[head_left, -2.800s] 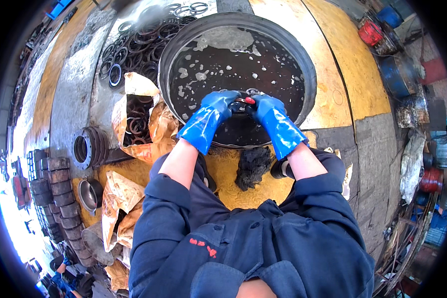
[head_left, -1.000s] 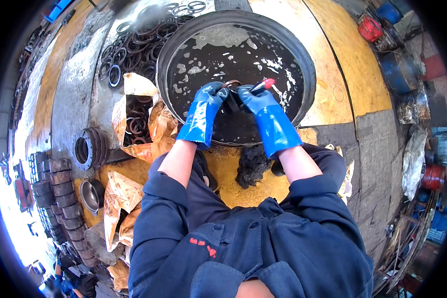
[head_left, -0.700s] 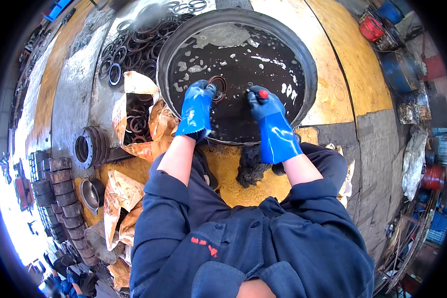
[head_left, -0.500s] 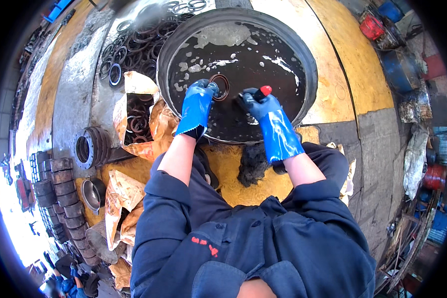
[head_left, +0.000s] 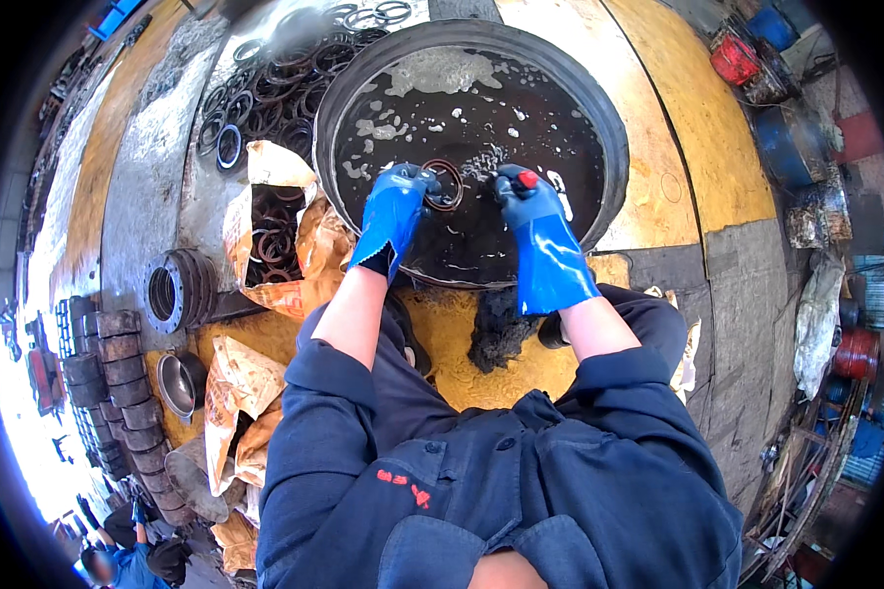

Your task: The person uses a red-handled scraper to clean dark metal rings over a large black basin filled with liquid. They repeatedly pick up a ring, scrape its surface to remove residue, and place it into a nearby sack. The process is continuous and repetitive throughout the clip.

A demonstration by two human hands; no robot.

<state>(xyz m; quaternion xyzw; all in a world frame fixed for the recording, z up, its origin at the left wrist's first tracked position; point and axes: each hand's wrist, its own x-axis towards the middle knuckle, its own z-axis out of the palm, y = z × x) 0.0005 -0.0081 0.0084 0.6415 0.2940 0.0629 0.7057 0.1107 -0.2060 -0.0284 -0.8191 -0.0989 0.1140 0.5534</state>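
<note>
In a blue glove, my left hand [head_left: 403, 188] is closed on the edge of a reddish-brown ring [head_left: 446, 187], held just over the dark liquid [head_left: 481, 226] in a wide round tub [head_left: 614, 128]. My right hand [head_left: 521, 196], also gloved in blue, is closed round a tool whose red handle end [head_left: 527, 180] sticks up from the fist. The tool's working end is hidden, so its kind does not show. Small ripples and bubbles lie on the liquid between the two hands. The ring and the tool are apart.
Many dark rings [head_left: 275, 98] lie heaped left of the tub. An open paper sack [head_left: 283, 162] beside it holds more rings. Flanged rings [head_left: 172, 293], a metal bowl [head_left: 180, 381] and stacked cylinders [head_left: 128, 368] stand at left. A person [head_left: 133, 569] is at lower left.
My right hand has turned and shifted slightly right, away from the ring. The ring has tilted and moved a little right and nearer in my left hand. Fresh ripples show on the liquid.
</note>
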